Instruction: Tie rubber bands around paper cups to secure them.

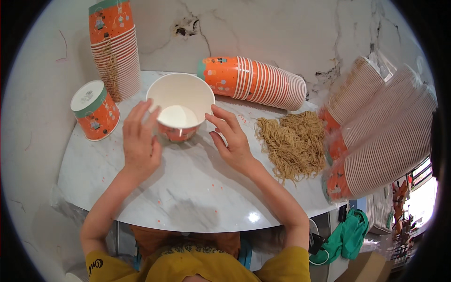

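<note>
At desk centre: open orange-and-white paper cup (181,105) | left hand (140,143), right hand (231,138) flanked it, grips wide, empty | step: positioning cup | next: dry noodle heap (293,143) needs grasping.

I am seeing a bright, evenly lit scene; soft light is falling from above, leaving a small glare spot near the front rim of the tabletop (188,188); faint shadows are lying under my hands; the fisheye is bending straight edges toward a black rim; the sleeved cup stacks (380,136) at right are blurring; daylight is blowing out the lower right corner.
</note>
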Demonstrator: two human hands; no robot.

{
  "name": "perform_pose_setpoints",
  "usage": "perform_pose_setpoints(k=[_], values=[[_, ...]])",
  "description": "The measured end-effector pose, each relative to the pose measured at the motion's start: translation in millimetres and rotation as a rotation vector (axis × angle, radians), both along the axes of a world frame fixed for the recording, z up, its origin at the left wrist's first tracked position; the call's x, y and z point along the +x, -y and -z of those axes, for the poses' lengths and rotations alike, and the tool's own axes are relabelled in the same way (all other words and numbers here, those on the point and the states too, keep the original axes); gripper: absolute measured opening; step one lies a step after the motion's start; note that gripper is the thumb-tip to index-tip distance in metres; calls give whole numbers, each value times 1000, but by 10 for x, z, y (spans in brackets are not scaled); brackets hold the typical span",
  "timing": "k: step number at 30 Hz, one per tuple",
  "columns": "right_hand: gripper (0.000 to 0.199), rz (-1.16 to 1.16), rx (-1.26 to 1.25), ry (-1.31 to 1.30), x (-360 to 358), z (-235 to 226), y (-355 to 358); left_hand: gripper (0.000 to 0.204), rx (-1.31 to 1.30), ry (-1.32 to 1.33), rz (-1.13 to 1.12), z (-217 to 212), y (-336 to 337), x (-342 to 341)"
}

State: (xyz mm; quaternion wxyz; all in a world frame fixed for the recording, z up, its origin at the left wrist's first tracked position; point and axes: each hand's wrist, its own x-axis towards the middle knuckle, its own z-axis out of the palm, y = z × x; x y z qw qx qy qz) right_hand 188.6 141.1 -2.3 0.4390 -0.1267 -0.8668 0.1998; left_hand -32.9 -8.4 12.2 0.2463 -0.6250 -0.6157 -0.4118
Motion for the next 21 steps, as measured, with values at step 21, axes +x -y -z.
perform_pose_setpoints(k=[21], values=[[15, 834, 398, 654, 723, 461, -1348, 51, -97, 39, 277, -40, -188, 234]])
